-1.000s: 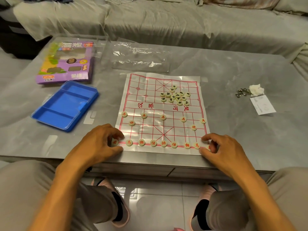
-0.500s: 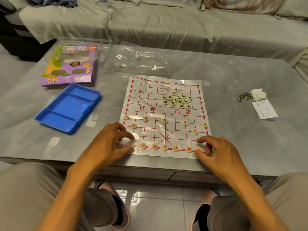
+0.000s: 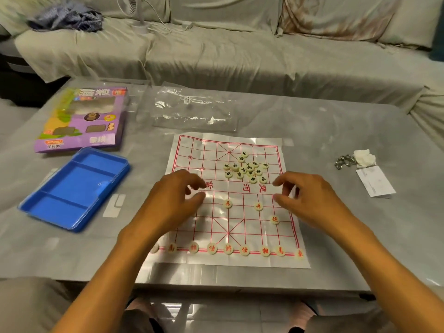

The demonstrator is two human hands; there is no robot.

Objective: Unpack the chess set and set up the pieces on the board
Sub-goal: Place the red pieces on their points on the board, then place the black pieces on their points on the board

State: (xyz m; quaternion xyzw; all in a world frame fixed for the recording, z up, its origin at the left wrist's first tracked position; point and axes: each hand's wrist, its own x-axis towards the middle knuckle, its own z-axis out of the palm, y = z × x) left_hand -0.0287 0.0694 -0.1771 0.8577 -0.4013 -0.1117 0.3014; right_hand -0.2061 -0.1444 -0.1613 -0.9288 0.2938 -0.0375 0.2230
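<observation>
A paper chess board (image 3: 240, 231) with red lines lies flat on the grey table. Red-lettered pieces (image 3: 228, 248) stand in a row along its near edge, with more red pieces (image 3: 258, 206) in the rows above. Black-lettered pieces (image 3: 245, 169) sit in a loose heap on the far half. My left hand (image 3: 173, 200) hovers over the board's left side near the river line, fingers loosely curled and holding nothing. My right hand (image 3: 310, 198) hovers over the right edge in the same way, thumb and fingers apart. Pieces under both hands are hidden.
A blue plastic tray (image 3: 74, 188) lies left of the board, a purple game box (image 3: 84, 118) behind it. A clear plastic bag (image 3: 192, 109) lies beyond the board. A key chain (image 3: 344, 161), a tissue (image 3: 364, 157) and a paper slip (image 3: 374, 183) sit at the right. A sofa (image 3: 240, 56) stands behind the table.
Both hands have left the near row of red pieces and moved forward to the middle of the board. The camera has tilted up.
</observation>
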